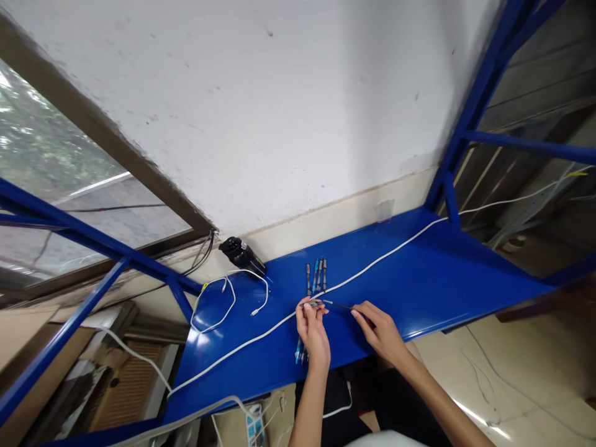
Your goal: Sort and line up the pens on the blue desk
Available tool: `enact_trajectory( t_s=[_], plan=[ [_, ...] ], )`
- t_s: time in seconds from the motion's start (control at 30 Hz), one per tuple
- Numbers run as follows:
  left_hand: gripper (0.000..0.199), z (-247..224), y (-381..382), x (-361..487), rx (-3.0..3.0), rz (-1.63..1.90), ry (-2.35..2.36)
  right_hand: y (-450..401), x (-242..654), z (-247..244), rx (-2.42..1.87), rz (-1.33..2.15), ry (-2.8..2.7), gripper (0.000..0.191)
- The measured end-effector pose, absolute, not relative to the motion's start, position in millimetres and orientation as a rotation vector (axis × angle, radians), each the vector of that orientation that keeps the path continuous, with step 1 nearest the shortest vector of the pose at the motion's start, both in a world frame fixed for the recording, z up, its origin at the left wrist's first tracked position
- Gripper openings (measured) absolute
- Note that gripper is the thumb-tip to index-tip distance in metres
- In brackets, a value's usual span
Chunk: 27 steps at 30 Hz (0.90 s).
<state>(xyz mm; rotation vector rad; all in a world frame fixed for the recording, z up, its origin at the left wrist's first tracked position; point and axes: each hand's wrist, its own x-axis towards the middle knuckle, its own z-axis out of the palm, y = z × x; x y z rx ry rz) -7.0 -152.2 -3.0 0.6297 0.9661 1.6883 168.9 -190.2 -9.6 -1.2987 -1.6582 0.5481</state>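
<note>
Above the blue tabletop, my left hand [314,332] is closed with its fingertips pinched round a pen barrel [313,303], mostly covered by the fingers. My right hand [380,330], to its right, pinches a thin dark pen refill [339,305] by one end. The refill's paler tip points left toward the barrel and looks just apart from it. Beyond the hands lies a row of several pens [317,276], with blue and dark grey parts. More pens [298,352] lie partly hidden behind my left wrist.
A white cable [386,252] runs diagonally across the blue table [447,273], passing close behind my left fingers. At the back left lie a black bottle [244,256] and a looped white charging cable [198,310]. A power strip [254,425] sits below the front edge. Blue frame posts [470,124] flank the table.
</note>
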Motion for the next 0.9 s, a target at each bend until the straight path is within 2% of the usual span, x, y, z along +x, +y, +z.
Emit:
enact_trajectory(
  t_s=[0.17, 0.63, 0.9],
  plan=[
    [0.044, -2.7, -150.4, -8.8, 0.599, 1.711, 0.990, -190.2, 169.4, -8.8, -1.295, 0.552, -1.672, 0.027],
    [0.042, -2.3, -151.7, -5.6, 0.693, 1.652, 0.964, -190.2, 169.3, -2.7, -1.259, 0.568, -1.711, 0.030],
    [0.047, 1.0, -158.7, -1.9, 0.882, 1.411, 0.920, -190.9, 171.0, -6.2, -1.244, 0.599, -1.747, 0.030]
  ],
)
